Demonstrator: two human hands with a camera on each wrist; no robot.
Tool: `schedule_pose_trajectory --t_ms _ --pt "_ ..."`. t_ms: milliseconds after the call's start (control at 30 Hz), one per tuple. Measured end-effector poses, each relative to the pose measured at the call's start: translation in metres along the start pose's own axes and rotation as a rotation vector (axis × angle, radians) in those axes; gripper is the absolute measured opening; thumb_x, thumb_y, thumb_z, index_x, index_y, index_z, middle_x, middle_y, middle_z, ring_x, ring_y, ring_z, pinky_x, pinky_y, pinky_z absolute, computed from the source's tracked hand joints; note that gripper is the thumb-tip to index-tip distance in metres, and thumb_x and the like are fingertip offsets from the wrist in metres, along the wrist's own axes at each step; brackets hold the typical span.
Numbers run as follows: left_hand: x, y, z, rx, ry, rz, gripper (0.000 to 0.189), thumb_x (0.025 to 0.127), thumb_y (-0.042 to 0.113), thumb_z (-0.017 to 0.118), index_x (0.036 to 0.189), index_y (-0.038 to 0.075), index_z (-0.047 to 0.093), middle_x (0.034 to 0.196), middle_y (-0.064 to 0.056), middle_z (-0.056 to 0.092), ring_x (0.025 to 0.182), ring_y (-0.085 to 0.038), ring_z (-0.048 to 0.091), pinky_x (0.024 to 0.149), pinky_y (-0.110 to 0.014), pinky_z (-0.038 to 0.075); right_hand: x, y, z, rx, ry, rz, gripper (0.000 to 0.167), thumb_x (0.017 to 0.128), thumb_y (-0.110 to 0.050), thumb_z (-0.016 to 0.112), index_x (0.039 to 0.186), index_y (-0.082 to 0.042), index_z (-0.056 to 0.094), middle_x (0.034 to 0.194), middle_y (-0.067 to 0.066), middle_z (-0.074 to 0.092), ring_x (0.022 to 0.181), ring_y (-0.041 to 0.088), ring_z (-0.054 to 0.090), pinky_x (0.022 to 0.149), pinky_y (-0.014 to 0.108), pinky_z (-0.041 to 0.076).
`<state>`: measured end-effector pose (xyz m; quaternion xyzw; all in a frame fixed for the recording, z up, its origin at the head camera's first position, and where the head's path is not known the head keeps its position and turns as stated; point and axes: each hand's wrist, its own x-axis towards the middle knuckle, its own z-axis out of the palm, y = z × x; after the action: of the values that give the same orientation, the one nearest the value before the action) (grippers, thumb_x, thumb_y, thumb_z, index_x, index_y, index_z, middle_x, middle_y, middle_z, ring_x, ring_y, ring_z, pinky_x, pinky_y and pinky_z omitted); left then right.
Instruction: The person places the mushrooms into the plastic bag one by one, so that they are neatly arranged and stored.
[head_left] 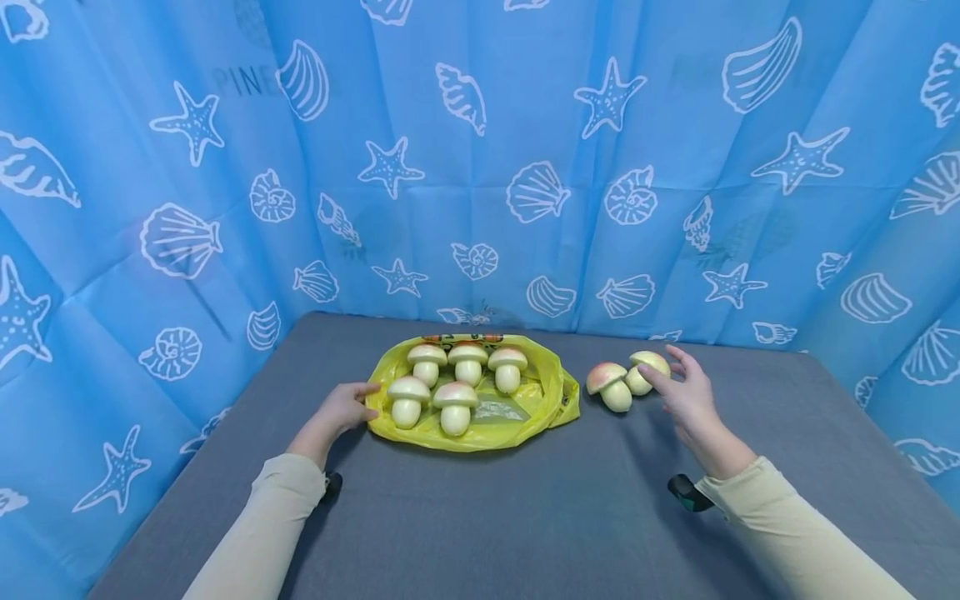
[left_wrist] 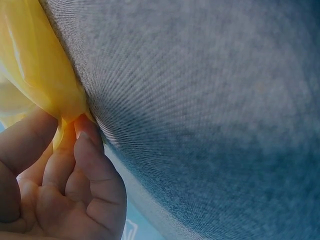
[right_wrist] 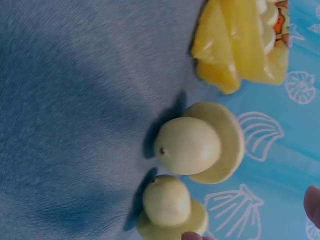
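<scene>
A yellow plastic bag [head_left: 480, 442] lies spread open on the grey table, with several toy mushrooms standing inside it. My left hand [head_left: 347, 410] pinches the bag's left edge; the left wrist view shows thumb and fingers gathered on the yellow plastic [left_wrist: 45, 75]. Right of the bag, a mushroom with a reddish cap [head_left: 604, 379] lies tilted against a paler mushroom [head_left: 640, 382]. Beside that paler one is my right hand [head_left: 692, 402], thumb and fingers spread apart at its cap. In the right wrist view both loose mushrooms [right_wrist: 187, 146] show their rounded stems, and only fingertips [right_wrist: 313, 206] of the hand appear.
A blue curtain [head_left: 480, 150] with white shells and starfish hangs behind the table and along both sides. Grey cloth [head_left: 510, 525] covers the tabletop. The bag's bunched right end [head_left: 567, 404] lies close to the reddish mushroom.
</scene>
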<state>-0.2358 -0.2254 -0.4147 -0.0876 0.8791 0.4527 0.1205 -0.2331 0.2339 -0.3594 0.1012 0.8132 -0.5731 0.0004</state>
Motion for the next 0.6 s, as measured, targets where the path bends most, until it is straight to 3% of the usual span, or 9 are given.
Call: schedule_pose_trajectory --t_ms 167,467,600 --pt "0.0 0.0 0.0 -0.003 -0.004 0.009 0.052 0.092 -0.009 0.057 0.142 -0.008 0.042 0.146 -0.032 0.035 0.133 -0.043 0.037 0.099 -0.051 0.044 0.008 0.007 0.001 -0.024 0.025 -0.008 0.078 0.099 -0.031 0.053 0.156 -0.006 0.006 0.155 0.032 0.006 0.137 0.049 0.024 0.105 0.059 0.032" --pt "0.0 -0.001 -0.001 -0.008 -0.001 0.005 0.052 0.093 -0.008 0.058 0.142 -0.008 0.042 0.146 -0.032 0.035 0.132 -0.043 0.038 0.099 -0.051 0.044 0.024 0.017 0.004 -0.067 0.02 0.005 0.082 0.1 -0.028 0.053 0.155 -0.005 -0.003 0.158 0.028 -0.007 0.144 0.045 -0.002 0.113 0.058 0.016" --pt "0.0 0.0 -0.001 -0.01 -0.001 0.001 0.052 0.093 -0.008 0.057 0.142 -0.007 0.042 0.147 -0.032 0.035 0.133 -0.044 0.037 0.099 -0.053 0.043 0.03 0.02 0.004 -0.078 0.039 0.016 0.082 0.099 -0.024 0.054 0.155 -0.003 -0.002 0.158 0.027 -0.007 0.144 0.044 -0.002 0.114 0.057 0.013"
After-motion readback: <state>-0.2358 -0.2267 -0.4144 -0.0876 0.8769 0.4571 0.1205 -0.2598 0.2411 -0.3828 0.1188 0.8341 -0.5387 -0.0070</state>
